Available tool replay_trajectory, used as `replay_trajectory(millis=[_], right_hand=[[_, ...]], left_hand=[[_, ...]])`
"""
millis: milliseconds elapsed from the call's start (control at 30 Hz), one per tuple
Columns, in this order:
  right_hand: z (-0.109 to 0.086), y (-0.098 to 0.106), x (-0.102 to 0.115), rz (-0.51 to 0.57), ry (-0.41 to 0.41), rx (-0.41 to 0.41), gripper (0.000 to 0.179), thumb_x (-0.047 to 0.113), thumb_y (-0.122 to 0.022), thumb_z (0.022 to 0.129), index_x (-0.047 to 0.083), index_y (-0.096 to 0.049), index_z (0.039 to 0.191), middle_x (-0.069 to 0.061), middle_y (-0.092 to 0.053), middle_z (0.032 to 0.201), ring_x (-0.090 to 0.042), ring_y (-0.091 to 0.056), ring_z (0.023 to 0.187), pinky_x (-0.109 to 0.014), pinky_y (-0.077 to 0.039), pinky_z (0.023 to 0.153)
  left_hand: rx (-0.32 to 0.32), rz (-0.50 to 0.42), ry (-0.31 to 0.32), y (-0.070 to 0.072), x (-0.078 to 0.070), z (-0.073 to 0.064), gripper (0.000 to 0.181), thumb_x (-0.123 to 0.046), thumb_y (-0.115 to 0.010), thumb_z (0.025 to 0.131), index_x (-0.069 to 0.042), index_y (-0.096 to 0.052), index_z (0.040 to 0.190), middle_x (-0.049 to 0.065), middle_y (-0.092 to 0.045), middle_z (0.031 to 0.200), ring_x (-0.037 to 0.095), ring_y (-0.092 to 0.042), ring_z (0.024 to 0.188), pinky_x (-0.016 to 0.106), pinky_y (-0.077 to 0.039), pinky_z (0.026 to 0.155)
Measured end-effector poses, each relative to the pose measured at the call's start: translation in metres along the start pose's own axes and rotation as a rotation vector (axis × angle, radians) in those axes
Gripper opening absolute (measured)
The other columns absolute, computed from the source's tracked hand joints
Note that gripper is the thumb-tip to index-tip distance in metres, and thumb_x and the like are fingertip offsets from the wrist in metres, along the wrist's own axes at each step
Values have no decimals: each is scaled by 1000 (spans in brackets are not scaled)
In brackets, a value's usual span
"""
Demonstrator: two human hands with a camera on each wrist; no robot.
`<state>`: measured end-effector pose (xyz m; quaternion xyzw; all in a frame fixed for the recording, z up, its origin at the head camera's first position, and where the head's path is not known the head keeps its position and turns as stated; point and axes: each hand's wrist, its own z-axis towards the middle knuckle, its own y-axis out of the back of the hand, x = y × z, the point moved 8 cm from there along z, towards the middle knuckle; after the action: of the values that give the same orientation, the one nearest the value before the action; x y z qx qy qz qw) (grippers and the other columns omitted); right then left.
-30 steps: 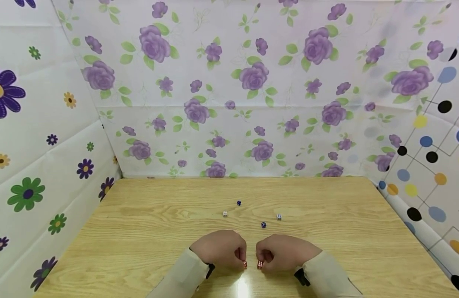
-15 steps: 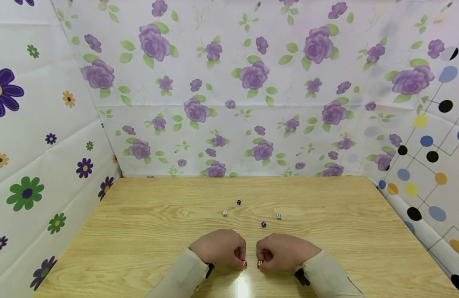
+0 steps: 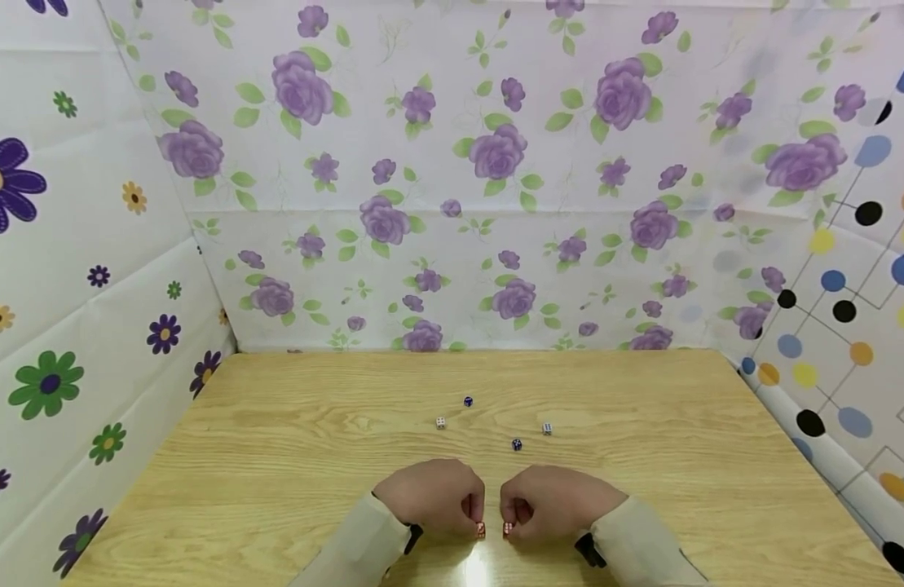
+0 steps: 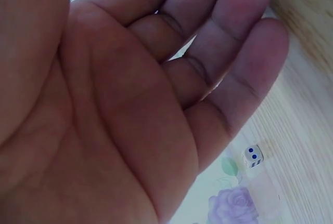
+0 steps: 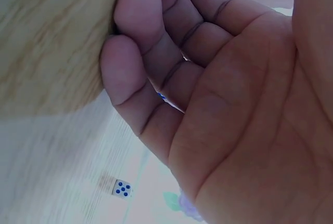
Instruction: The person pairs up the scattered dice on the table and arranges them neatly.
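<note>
In the head view my left hand (image 3: pixel 438 499) pinches a red die (image 3: pixel 481 530) between thumb and fingertips, low over the front of the table. Facing it across a narrow gap, my right hand (image 3: pixel 557 504) pinches a second red die (image 3: pixel 508 529) the same way. Both dice show white pips. In the wrist views the curled fingers (image 4: pixel 255 73) of the left hand and the fingers (image 5: pixel 127 70) of the right hand come down at the wooden surface, and the pinched dice are hidden there.
Beyond the hands on the wooden table (image 3: pixel 290 456) lie two white dice, one left (image 3: pixel 440 423) and one right (image 3: pixel 547 429), and two dark blue dice, one farther back (image 3: pixel 469 401) and one nearer (image 3: pixel 517 444). Patterned cloth walls (image 3: pixel 452 163) enclose the back and sides.
Both hands keep their pinch on the red dice and stay almost in place. The whole head view has shifted slightly; the other dice lie as before.
</note>
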<state>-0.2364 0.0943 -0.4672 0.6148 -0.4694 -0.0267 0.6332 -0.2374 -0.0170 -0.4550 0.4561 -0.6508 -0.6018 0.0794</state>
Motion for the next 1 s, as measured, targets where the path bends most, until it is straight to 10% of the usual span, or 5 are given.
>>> replay_trajectory(millis=[1000], right_hand=[[-3, 5, 3, -1, -10, 0, 19, 11, -75, 85, 27, -64, 85, 14, -55, 74, 1, -46, 65, -21, -44, 62]], left_hand=[[-26, 48, -3, -1, 7, -4, 21, -20, -81, 82, -28, -63, 73, -18, -57, 70, 0, -49, 62, 20, -43, 57]])
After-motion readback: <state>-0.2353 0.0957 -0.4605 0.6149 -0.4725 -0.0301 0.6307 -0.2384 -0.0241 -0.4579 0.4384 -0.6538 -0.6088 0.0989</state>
